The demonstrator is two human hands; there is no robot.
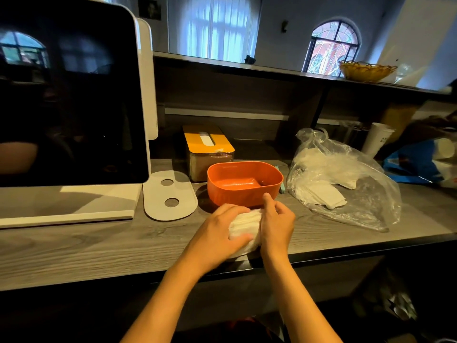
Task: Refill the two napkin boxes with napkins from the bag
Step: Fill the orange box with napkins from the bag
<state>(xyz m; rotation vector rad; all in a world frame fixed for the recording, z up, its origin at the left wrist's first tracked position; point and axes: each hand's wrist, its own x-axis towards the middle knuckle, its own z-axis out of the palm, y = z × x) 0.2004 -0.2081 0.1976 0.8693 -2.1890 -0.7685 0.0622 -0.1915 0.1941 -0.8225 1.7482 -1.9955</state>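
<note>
Head view looks down on both hands clasping a white napkin stack [243, 225] near the table [99, 243] edge: the left hand [217, 231] curls its fingers over the top with the thumb across the front, the right hand [277, 219] grips the other side. Left of the fingers stands a big dark screen [69, 95]. Right of them lies the clear bag [341, 179] with napkins inside. Just beyond the fingers sits the open orange box [244, 183], and behind it a yellow-lidded box [209, 151]. Most of the stack is hidden under the hands.
</note>
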